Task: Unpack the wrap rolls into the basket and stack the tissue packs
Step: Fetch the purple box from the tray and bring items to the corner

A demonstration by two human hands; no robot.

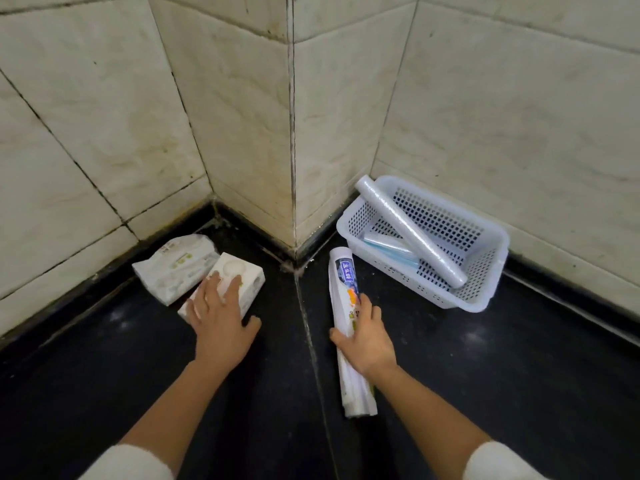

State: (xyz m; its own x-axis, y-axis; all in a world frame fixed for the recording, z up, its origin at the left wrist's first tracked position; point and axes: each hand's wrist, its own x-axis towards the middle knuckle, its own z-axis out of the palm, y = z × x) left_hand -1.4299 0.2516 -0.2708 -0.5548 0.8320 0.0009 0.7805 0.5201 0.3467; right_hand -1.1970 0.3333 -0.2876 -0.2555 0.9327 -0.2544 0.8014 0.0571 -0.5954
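Note:
A white perforated basket (pixel 485 289) stands on the dark counter at the right, against the wall. A clear wrap roll (pixel 415 237) leans across it, one end on the rim, and a bluish roll (pixel 391 249) lies on its bottom. My right hand (pixel 365 341) is closed around a printed white wrap package (pixel 341 275) lying left of the basket. At the left, one white tissue pack (pixel 173 268) lies near the corner, and a second tissue pack (pixel 242 271) leans against it. My left hand (pixel 218 317) rests flat on the second pack, fingers spread.
Beige tiled walls form a protruding corner (pixel 292 168) between the two groups of objects. The counter (pixel 519 375) is black and glossy, with a seam running toward me from the corner.

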